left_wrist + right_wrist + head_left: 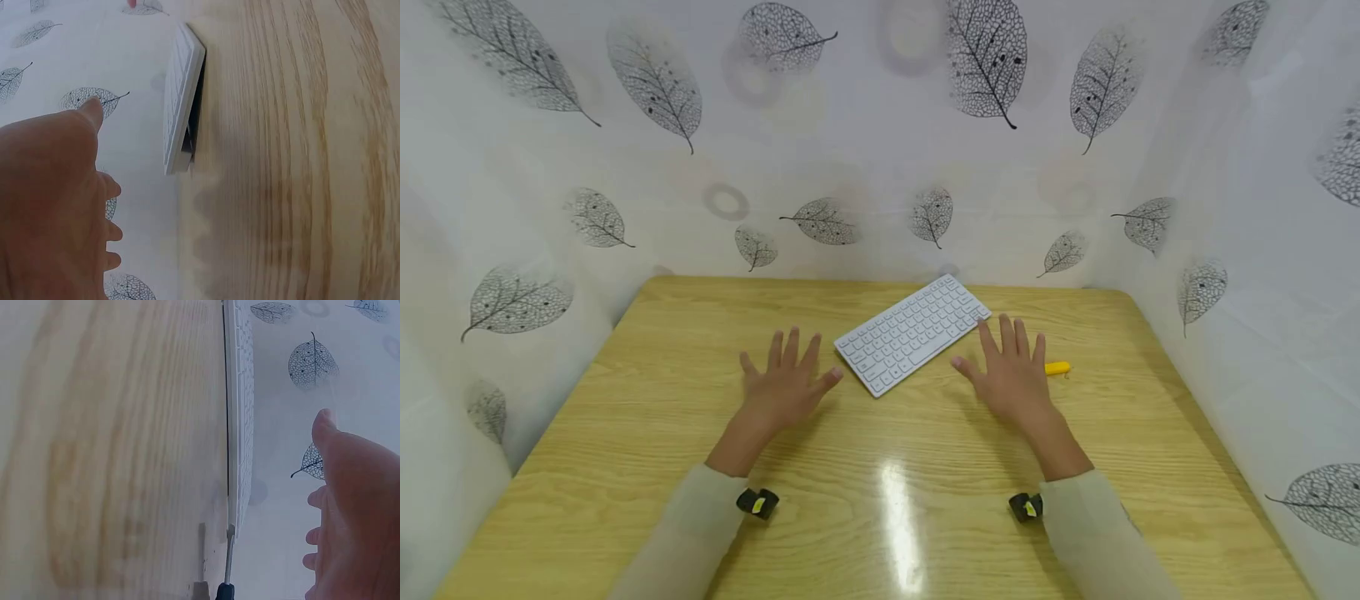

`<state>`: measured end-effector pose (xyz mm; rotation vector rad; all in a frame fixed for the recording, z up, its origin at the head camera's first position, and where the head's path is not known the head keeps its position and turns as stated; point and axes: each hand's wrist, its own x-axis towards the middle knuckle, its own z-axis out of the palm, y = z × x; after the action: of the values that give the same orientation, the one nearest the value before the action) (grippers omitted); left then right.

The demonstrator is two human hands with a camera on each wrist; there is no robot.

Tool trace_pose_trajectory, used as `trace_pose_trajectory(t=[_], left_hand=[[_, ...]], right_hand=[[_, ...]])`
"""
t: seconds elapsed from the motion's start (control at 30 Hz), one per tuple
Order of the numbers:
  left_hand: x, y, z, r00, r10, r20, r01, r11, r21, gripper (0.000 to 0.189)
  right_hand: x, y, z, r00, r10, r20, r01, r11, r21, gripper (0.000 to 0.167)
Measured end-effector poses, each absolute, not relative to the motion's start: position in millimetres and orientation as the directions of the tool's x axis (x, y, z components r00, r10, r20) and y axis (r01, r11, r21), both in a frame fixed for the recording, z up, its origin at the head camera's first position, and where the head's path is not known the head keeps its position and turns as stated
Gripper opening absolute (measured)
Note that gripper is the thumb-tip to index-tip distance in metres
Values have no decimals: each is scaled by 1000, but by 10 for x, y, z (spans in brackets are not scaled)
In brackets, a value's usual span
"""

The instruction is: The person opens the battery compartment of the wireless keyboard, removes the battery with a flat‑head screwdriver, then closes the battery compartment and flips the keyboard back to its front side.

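A white keyboard (912,335) lies aslant on the wood-grain table (820,500). Left of the keyboard is the left hand (781,392), fingers spread wide; right of it, the right hand (1013,382), fingers likewise wide, near a screwdriver (229,556).

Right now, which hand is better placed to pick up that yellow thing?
Probably the right hand: it is empty, with the yellow object showing just beside its little-finger side. The left hand, also empty, is farther away, past the keyboard's left end.
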<state>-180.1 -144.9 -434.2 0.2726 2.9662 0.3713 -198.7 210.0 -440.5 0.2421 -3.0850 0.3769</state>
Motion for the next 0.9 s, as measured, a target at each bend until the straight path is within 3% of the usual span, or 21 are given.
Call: trace_pose_trajectory(t=[0.27,0.6,0.9], left_hand=[[-1851,-1359,-4392,-969,223,-104,174,919,354,85],[-1921,-1266,-4481,-977,208,-54,156,858,490,76],[-1995,-1195,-4529,-994,81,-68,3,660,751,62]], right_hand=[[-2187,2186,-4412,-991,-132,38,-137,953,-270,94],[-2576,2330,-4373,-987,-158,-5,-143,902,-407,88],[-2906,2460,-4367,-969,-241,-59,-160,786,-597,77]])
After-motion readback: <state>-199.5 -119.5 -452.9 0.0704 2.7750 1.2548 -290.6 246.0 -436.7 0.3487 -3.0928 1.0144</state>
